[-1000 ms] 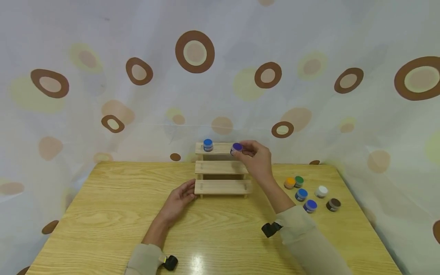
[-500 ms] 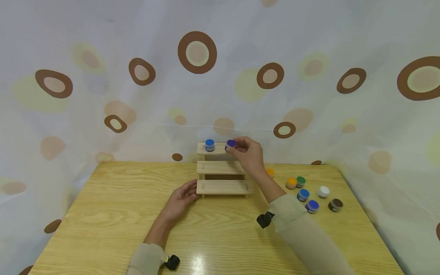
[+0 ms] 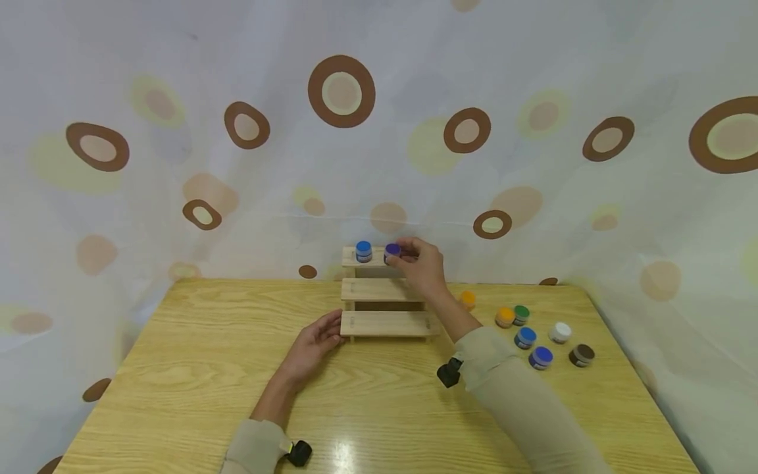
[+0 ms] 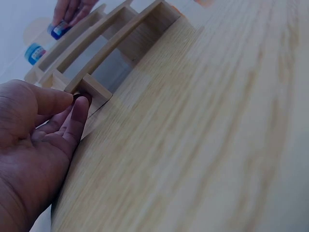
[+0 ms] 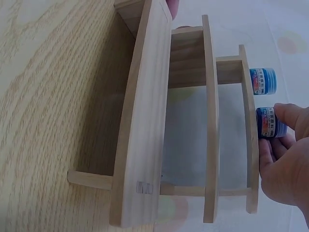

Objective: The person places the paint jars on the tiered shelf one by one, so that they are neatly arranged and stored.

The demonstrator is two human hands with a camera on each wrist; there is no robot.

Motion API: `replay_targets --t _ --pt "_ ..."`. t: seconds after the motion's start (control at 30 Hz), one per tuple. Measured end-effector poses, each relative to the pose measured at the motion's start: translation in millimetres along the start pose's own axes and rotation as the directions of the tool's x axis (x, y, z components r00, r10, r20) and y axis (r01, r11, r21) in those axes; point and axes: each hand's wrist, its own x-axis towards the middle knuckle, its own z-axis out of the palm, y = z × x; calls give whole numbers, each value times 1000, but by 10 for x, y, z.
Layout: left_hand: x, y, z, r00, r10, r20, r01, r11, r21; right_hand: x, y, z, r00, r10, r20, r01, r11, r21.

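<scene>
Three flat, grained pale-wood steps [image 3: 376, 289]; right hand [image 3: 425, 270] pinches the squat purple-lidded jar [image 3: 391, 253] on the top step [image 3: 378, 259], just beside a blue-lidded jar [image 3: 364, 252], left hand [image 3: 310, 347] pinches the lowest step [image 3: 387, 322] by its end. Right wrist view shows printed labels [image 5: 261, 81], unreadable from the head. Right hand hides the top step's right end; forearm [image 3: 456, 319] partly covers an orange-lidded jar [image 3: 468, 300].

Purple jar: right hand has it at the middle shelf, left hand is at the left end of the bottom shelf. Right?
Wrong shelf: the right hand has the purple jar at the top shelf, per the head view. The left hand is at the left end of the bottom shelf, as you said.
</scene>
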Motion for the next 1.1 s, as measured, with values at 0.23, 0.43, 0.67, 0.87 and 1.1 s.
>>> replay_targets --t 0.23,0.43,0.67,0.87,1.1 --pt "-1 -8 7 1000 7 15 -7 1000 -2 33 24 37 1000 -7 0 7 1000 -29" --pt "3 -13 14 999 29 18 -29 1000 5 47 2 34 1000 -18 4 18 998 -60" --pt "12 -29 -1 999 31 9 -31 1000 4 23 44 -4 1000 -9 20 9 1000 -26" --pt "12 -12 9 1000 17 5 -17 1000 -3 -61 122 -126 1000 -21 -4 21 999 31" --pt "9 -3 16 1000 5 0 -5 1000 5 -214 136 -224 998 -53 -19 55 995 86"
